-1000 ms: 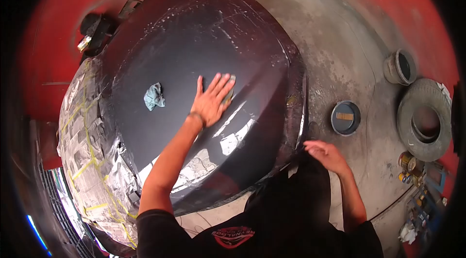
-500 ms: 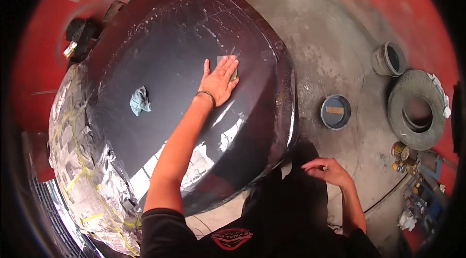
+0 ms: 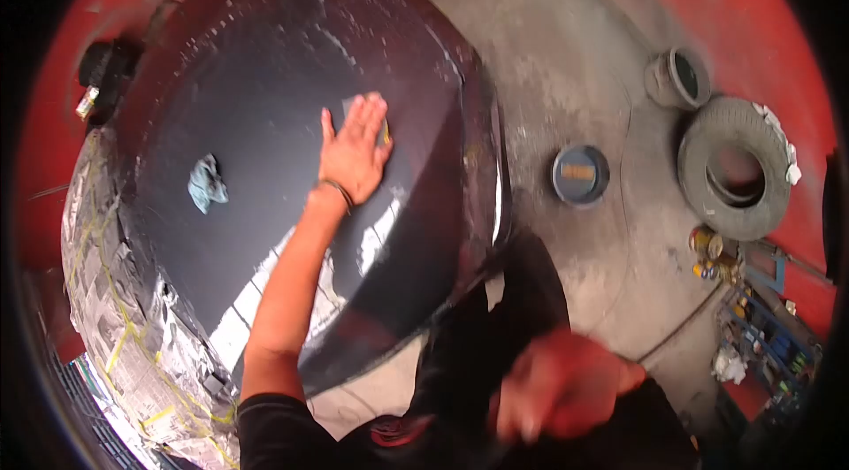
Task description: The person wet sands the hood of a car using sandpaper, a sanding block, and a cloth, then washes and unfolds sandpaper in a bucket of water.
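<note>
My left hand (image 3: pixel 355 148) lies palm down on the dark car hood (image 3: pixel 256 99), arm stretched out. Under its fingers is a grey piece of sandpaper (image 3: pixel 348 105), mostly covered by the hand; a bit of yellow shows beside the thumb. The thumb is tucked at the side while the little finger stands apart. My right hand (image 3: pixel 557 386) is raised close to my body, off the hood, and smeared by motion, so its fingers cannot be made out. A crumpled light-blue cloth (image 3: pixel 207 184) rests on the hood to the left of my left hand.
Newspaper masking (image 3: pixel 106 284) with yellow tape covers the car's left part. On the concrete floor to the right stand a round basin (image 3: pixel 577 196) holding a brown block (image 3: pixel 577 172), a bucket (image 3: pixel 663 81), a tire (image 3: pixel 703 191), and cans (image 3: pixel 706 243).
My right hand has come up from beside my leg toward my body. The view has shifted, so the hood and floor things appear farther left; my left hand stays on the sandpaper.
</note>
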The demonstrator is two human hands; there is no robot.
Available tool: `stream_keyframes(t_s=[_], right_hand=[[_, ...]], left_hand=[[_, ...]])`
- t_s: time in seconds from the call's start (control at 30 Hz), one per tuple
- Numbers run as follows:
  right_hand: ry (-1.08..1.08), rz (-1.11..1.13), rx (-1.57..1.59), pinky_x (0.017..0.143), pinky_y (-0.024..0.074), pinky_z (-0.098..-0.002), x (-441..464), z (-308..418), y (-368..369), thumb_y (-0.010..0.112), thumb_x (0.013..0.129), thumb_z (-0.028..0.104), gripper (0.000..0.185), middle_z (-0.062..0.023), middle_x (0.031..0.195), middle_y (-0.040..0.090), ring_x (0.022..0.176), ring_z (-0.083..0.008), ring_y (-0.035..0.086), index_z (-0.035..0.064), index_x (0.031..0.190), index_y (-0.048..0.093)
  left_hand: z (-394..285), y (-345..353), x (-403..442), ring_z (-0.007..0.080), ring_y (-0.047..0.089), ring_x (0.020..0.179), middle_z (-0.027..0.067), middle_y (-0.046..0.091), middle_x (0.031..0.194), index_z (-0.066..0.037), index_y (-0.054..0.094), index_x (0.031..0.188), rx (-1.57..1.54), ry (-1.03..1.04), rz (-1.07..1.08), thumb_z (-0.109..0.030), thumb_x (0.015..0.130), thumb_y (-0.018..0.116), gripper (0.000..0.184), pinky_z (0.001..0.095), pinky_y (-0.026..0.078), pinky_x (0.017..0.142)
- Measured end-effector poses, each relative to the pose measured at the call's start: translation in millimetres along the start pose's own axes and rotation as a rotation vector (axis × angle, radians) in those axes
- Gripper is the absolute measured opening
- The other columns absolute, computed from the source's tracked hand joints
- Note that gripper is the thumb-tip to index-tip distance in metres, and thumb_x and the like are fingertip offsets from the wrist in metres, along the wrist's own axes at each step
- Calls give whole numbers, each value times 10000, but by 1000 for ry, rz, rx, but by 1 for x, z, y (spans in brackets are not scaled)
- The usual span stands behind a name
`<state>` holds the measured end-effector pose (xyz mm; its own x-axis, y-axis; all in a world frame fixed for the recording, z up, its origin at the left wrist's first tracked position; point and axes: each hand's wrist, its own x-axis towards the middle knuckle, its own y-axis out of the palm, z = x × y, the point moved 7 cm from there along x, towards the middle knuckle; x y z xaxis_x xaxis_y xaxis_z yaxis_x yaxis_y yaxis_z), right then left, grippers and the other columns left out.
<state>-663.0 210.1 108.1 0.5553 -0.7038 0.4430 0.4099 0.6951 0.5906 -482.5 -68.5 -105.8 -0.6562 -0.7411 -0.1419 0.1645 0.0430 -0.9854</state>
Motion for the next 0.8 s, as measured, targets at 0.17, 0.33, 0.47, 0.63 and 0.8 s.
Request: stream_keyframes(t_s=[0.17,0.33,0.47,0.63,0.8], right_hand=[[-369,-515,275,838,565,-382,11,-4,-9,680,1060,193,255,-214,1067,740,928,-266,731,-50,1138,685],[-451,-399,331,875,571,-405,12,-10,-5,686,1057,169,248,-226,1087,746,951,-288,740,-56,1161,696],[-398,-478,403,904,575,-424,5,-19,-18,691,1054,151,246,-236,1103,750,970,-305,748,-60,1180,705],[-279,-501,536,940,581,-448,4,-32,-31,697,1051,128,247,-249,1123,756,993,-327,757,-66,1203,716],[-228,-378,588,976,586,-471,18,-3,-37,702,1048,104,252,-262,1143,762,1016,-349,766,-72,1227,727]], left_hand=[[-1,-9,5,241,290,1661,47,359,1771,-191,384,1695,133,19,144,-358,1131,482,597,711,225,1278],[48,41,9,197,218,1684,-58,287,1813,-322,291,1743,49,157,-138,-484,1171,375,601,670,170,1316],[34,29,-1,213,232,1681,-7,297,1810,-291,320,1734,3,140,-88,-473,1163,409,606,681,145,1319],[-4,-10,-8,350,293,1652,167,384,1750,-58,399,1661,-12,0,94,-373,1103,434,642,654,177,1322],[-4,-6,-4,258,267,1668,63,308,1799,-166,328,1718,97,53,1,-420,1147,415,632,700,219,1293]])
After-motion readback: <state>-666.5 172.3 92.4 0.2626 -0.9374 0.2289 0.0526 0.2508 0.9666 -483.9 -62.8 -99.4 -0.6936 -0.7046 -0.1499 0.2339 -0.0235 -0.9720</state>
